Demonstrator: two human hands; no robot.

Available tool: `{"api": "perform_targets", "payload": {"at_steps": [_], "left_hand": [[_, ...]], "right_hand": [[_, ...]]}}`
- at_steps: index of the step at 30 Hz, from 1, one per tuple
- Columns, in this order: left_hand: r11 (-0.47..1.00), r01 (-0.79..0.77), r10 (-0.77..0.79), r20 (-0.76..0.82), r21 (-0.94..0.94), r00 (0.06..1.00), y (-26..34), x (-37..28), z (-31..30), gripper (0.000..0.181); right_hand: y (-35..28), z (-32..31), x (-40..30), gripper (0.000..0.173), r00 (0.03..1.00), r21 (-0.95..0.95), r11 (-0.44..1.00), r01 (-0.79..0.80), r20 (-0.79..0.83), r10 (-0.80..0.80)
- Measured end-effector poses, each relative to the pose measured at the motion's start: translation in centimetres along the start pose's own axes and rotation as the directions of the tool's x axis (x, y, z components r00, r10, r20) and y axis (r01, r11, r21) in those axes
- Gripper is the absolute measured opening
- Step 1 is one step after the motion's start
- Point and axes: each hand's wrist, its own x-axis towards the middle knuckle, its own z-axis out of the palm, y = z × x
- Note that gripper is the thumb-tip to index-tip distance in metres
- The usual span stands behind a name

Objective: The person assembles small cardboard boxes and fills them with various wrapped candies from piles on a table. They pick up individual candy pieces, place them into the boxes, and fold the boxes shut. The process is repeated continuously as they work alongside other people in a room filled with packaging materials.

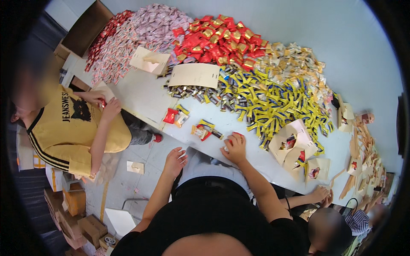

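My right hand (236, 148) rests at the front of the white table (272, 166), its fingers curled over wrapped sweets. A red wrapper shows past the fingertips and a pale one by the thumb; the rest is hidden. Over the table's near edge hovers my left hand (176, 162), fingers apart and holding nothing. Between the hands lies a small group of sweets (205, 129) in red, yellow, clear and dark wrappers. A second group (176, 116), with a red packet, a yellow one and a clear one, sits farther left.
Heaped across the table are red-and-gold packets (217, 41), yellow-and-blue sweets (275, 99), dark sweets (192, 92) and pink sachets (160, 22). Cream cardboard boxes (293, 137) holding sweets stand at right. A person in yellow (86, 128) works at left; another person's hands (322, 195) are at right.
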Motion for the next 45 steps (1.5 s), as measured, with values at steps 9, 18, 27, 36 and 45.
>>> {"api": "perform_targets", "payload": {"at_steps": [9,18,27,36,45], "left_hand": [[0.937,-0.201,0.2,0.034,0.286,0.979,3.2,1.7,3.9,0.025],[-0.48,-0.413,0.561,0.633,0.774,0.534,14.8,12.8,12.1,0.075],[-0.778,-0.025,0.424,0.554,0.628,0.716,17.6,23.3,15.8,0.084],[-0.299,-0.722,0.528,0.739,0.624,0.419,26.1,16.8,17.3,0.025],[0.661,-0.585,0.214,0.629,0.47,0.747,20.6,6.0,14.1,0.043]], "right_hand": [[0.9,-1.5,-1.5,0.036,0.992,-0.043,0.992,-0.122,-0.037,0.121],[-1.5,-3.9,0.5,0.044,0.979,-0.002,0.979,-0.203,-0.032,0.203],[-6.1,-2.1,0.6,0.042,0.886,0.091,0.897,-0.433,-0.139,0.442],[-6.6,-1.6,5.7,0.039,0.797,0.368,0.782,-0.504,-0.152,0.585],[-8.2,-4.4,20.4,0.099,0.85,0.521,0.763,-0.382,-0.126,0.512]]}}
